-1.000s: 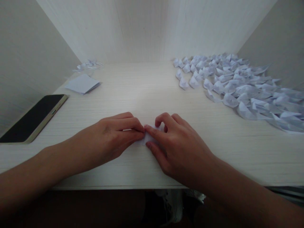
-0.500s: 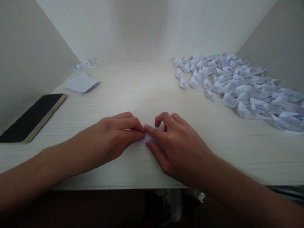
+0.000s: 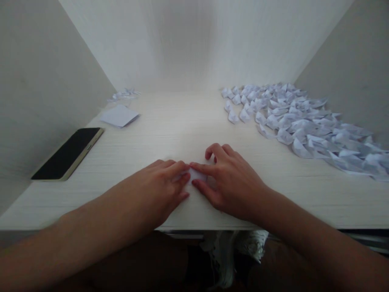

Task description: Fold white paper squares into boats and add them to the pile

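Observation:
A small folded piece of white paper [image 3: 197, 175] lies near the front of the desk, largely hidden under my fingers. My left hand [image 3: 165, 184] holds its left side, with the fingertips pressed on the paper and the thumb a little apart toward the desk edge. From the right, my right hand [image 3: 232, 180] grips it between the index finger and thumb, while the other fingers curl above the surface. Both index fingertips nearly meet at the paper's upper edge.
Many folded paper boats [image 3: 291, 117] spread over the right side. At the left lie a phone [image 3: 68, 156], a stack of white paper [image 3: 120, 116] and some paper scraps [image 3: 124, 94]. Panels wall in the desk [image 3: 173, 140] at back and sides.
My left hand has shifted its grip, its thumb now lower and apart from the fingers. The right hand stays on the paper. The head view has shifted slightly.

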Tool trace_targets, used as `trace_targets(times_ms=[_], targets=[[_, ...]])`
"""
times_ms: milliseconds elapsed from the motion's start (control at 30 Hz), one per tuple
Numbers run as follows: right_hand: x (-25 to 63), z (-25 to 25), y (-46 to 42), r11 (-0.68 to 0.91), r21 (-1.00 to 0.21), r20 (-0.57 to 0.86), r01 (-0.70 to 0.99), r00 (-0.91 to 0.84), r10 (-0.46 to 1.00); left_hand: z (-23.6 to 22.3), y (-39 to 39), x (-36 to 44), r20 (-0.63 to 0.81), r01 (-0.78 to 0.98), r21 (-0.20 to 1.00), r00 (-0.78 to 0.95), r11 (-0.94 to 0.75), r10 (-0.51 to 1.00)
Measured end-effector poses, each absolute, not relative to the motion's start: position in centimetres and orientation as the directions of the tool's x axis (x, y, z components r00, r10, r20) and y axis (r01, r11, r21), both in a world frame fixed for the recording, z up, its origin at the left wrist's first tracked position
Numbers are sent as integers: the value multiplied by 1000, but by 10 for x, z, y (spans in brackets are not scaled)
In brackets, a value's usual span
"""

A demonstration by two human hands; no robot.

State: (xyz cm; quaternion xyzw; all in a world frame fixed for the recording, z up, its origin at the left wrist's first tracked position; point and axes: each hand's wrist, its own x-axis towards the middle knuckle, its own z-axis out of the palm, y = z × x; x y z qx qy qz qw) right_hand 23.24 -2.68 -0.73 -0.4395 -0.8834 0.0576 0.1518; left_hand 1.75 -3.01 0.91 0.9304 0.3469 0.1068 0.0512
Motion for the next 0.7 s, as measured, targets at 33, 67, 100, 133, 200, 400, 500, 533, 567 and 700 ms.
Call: trace_targets(times_ms=[33, 67, 100, 133, 200, 400, 500, 533, 567, 700], targets=[[233, -7, -26, 608, -233, 224, 759, -566, 793, 6, -38, 18, 132, 662, 120, 728, -740, 673], [233, -7, -26, 607, -229, 228, 761, -564, 793, 3, -46, 17, 112, 674, 69, 727, -735, 677], [233, -7, -26, 606, -223, 229, 764, -563, 794, -1, -53, 17, 105, 691, 18, 717, -723, 689], [233, -7, -26, 605, -215, 226, 767, -564, 795, -5, -61, 17, 106, 712, -23, 699, -702, 707], [233, -6, -26, 606, -192, 217, 772, -569, 793, -12, -73, 16, 135, 756, -75, 653, -650, 745], [233, -5, -27, 601, -123, 214, 789, -571, 793, -20, -81, 18, 117, 804, 5, 590, -594, 799], [232, -5, -27, 578, -129, 194, 806, -551, 811, -21, -79, 18, 114, 815, 57, 569, -577, 814], [232, -5, -28, 571, -130, 190, 811, -545, 817, -22, -79, 18, 119, 815, 64, 566, -576, 815], [231, -5, -28, 564, -130, 190, 816, -538, 821, -22, -79, 18, 126, 816, 67, 564, -574, 816], [225, -9, -33, 537, -148, 199, 830, -507, 838, -25, -79, 18, 158, 824, 63, 549, -563, 821]])
